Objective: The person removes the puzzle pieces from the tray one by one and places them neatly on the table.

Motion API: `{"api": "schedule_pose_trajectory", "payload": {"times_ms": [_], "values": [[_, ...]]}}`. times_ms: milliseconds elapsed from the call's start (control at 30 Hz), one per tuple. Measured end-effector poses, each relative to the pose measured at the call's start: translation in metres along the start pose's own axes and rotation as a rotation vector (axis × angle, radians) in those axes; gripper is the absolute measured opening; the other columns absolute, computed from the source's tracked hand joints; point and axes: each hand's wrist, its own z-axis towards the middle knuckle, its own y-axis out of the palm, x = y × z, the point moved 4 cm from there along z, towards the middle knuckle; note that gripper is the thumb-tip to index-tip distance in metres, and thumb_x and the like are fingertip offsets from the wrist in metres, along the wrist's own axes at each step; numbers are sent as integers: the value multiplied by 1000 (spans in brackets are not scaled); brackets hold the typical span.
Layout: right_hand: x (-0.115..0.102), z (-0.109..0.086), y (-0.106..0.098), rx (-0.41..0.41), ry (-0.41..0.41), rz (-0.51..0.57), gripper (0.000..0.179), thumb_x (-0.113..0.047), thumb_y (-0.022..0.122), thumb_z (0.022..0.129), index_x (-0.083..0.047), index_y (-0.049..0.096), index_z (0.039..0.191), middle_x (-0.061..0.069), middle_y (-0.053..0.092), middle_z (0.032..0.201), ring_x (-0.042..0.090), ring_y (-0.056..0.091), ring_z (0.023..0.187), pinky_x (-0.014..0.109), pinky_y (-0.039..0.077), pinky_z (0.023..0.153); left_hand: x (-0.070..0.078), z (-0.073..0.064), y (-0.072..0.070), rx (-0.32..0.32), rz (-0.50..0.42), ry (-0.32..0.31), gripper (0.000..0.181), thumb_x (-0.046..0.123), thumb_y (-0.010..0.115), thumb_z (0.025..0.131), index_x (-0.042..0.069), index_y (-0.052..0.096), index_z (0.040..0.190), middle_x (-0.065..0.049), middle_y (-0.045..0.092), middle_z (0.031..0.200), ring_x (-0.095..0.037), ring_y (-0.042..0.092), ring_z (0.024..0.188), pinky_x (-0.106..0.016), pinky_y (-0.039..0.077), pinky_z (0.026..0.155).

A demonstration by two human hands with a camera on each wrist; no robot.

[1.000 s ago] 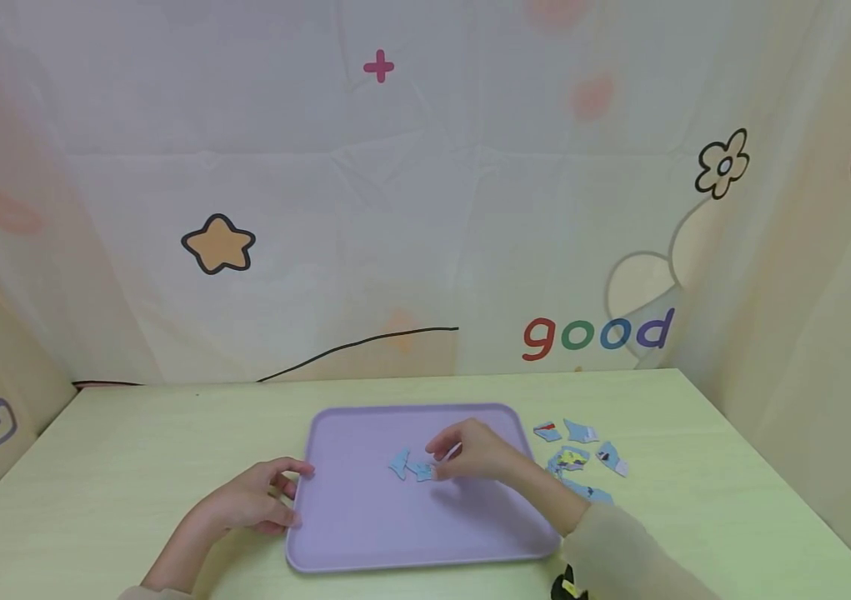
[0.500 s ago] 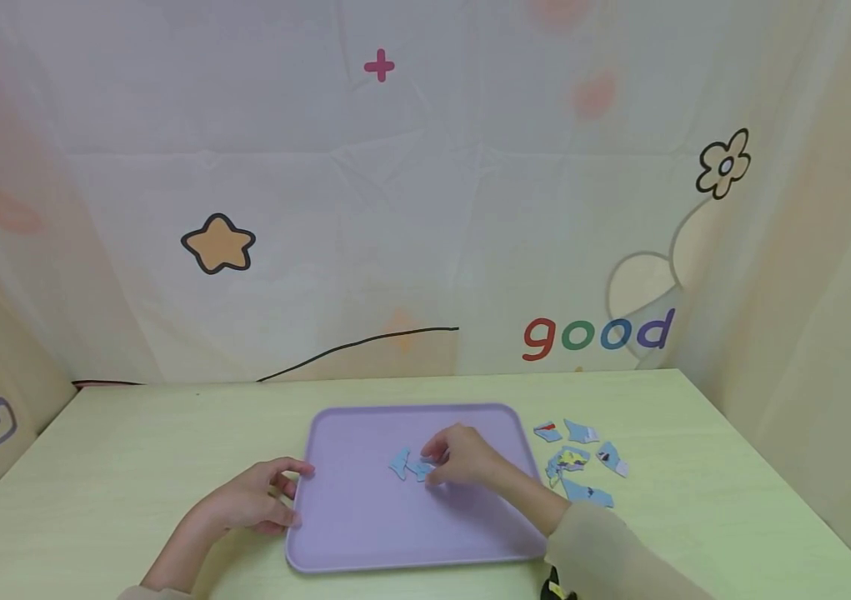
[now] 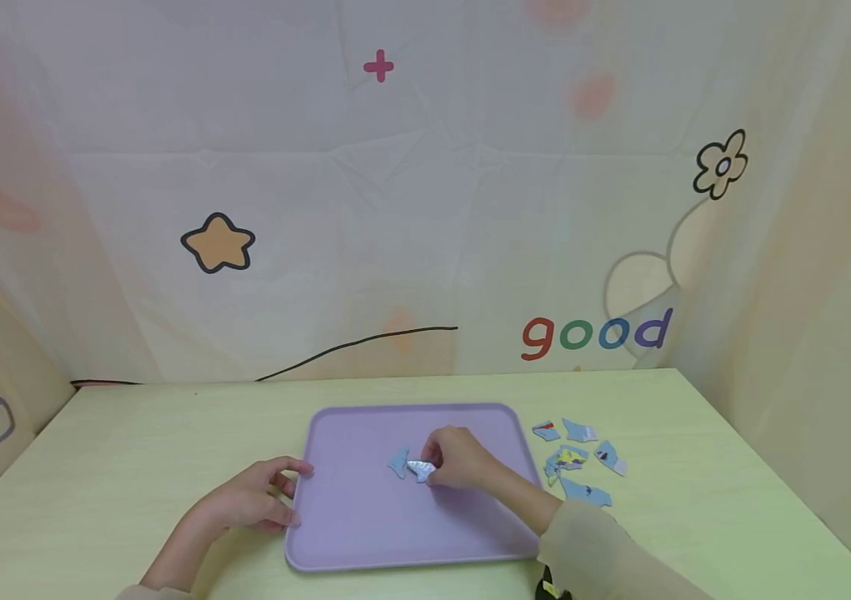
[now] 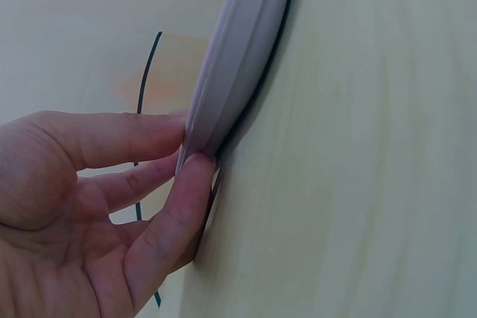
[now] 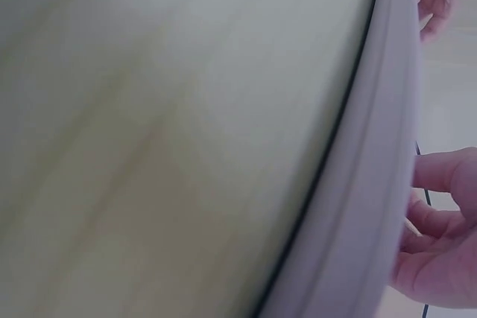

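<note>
A light purple tray (image 3: 365,533) lies on the table. My left hand (image 3: 252,496) holds its left rim; in the left wrist view the fingers and thumb bear on both sides of the tray's edge (image 4: 242,50). Near the tray's middle my right hand (image 3: 463,458) pinches the right end of a puzzle piece (image 3: 420,471), whose face gleams whitish. Just left of it lies a light blue puzzle piece (image 3: 398,462), close to the pinched one; whether they touch I cannot tell. The right wrist view shows the right hand's fingers only partly, behind the tray rim.
Several loose puzzle pieces lie on the table (image 3: 695,517) right of the tray, among them one with a red mark (image 3: 546,431), one with yellow (image 3: 572,457) and a larger blue one (image 3: 585,492). A printed cloth (image 3: 305,250) hangs behind the table and at both sides.
My right hand has shifted slightly left and closer to the tray, its fingers drawing together on the piece, which has turned from blue to shiny. The left hand stays put.
</note>
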Motion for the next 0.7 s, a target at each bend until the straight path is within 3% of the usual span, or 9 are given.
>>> {"api": "schedule_pose_trajectory", "payload": {"times_ms": [300, 700], "values": [[4, 1, 1, 17, 20, 65, 20, 9, 70, 61, 0, 59, 75, -1, 52, 64, 8, 45, 61, 19, 40, 56, -2, 1, 0, 1, 4, -3, 61, -6, 70, 70, -4, 44, 125, -13, 46, 93, -19, 52, 72, -35, 52, 63], [20, -4, -1, -92, 200, 427, 20, 12, 64, 65, 2, 62, 83, 1, 55, 66, 10, 52, 57, 26, 51, 51, -3, 1, -1, -4, 14, 0, 60, -4, 71, 71, -3, 44, 124, -12, 45, 93, -19, 51, 73, -35, 52, 63]]}}
